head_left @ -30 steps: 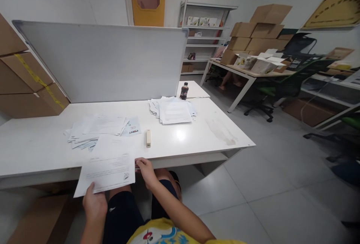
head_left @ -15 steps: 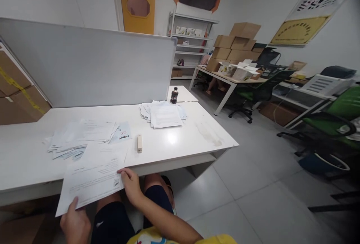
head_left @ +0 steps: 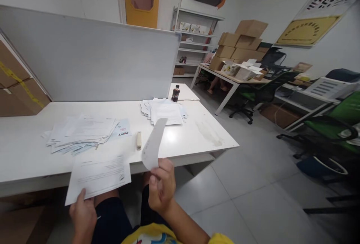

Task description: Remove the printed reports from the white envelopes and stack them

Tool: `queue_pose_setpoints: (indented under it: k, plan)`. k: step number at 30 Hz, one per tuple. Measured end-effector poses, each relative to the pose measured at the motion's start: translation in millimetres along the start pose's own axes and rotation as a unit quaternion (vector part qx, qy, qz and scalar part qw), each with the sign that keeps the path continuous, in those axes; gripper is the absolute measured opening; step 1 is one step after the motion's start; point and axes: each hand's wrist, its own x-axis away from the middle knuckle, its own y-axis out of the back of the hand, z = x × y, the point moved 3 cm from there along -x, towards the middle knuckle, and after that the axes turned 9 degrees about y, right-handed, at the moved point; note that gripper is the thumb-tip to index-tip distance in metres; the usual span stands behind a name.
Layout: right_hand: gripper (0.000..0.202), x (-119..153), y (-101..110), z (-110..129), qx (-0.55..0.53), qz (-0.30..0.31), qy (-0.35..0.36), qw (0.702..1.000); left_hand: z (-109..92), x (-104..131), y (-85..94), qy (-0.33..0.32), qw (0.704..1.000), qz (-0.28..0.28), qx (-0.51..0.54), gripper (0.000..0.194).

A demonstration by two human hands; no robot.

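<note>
My left hand [head_left: 83, 210] grips the lower left edge of a printed sheet of paper [head_left: 98, 178], thumb on top. That sheet tilts over my lap, its far side reaching the desk's front edge. Raised to the right, my right hand [head_left: 162, 184] pinches the lower end of a second, curved sheet [head_left: 154, 148], seen nearly edge-on. A pale stapler [head_left: 138, 140] lies on the desk just left of the curved sheet. Beyond the left hand is a loose stack of papers [head_left: 84, 129]. Another paper pile [head_left: 165, 112] lies farther back, partly behind the curved sheet.
The white desk [head_left: 191, 139] has a grey divider panel [head_left: 112, 64] along its back. A dark drink bottle [head_left: 175, 94] stands behind the far pile. Cardboard boxes [head_left: 22, 94] sit at the left. An office chair [head_left: 258, 90] stands on the floor to the right.
My right hand has left the printed sheet's edge and moved up and right, now holding a separate curved sheet. My left hand keeps its sheet, shifted slightly right and up.
</note>
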Motion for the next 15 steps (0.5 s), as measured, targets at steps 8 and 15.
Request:
queue_pose_setpoints:
  k: [8, 15]
  plan:
    - [0.009, 43, -78, -1, 0.028, 0.378, 0.044, 0.924, 32, 60, -35.0, 0.147, 0.986, 0.057, 0.05, 0.012]
    - [0.013, 89, -106, -2, -0.049, 0.471, 0.0, 0.881, 41, 77, -21.3, 0.243, 0.966, 0.072, 0.052, 0.028]
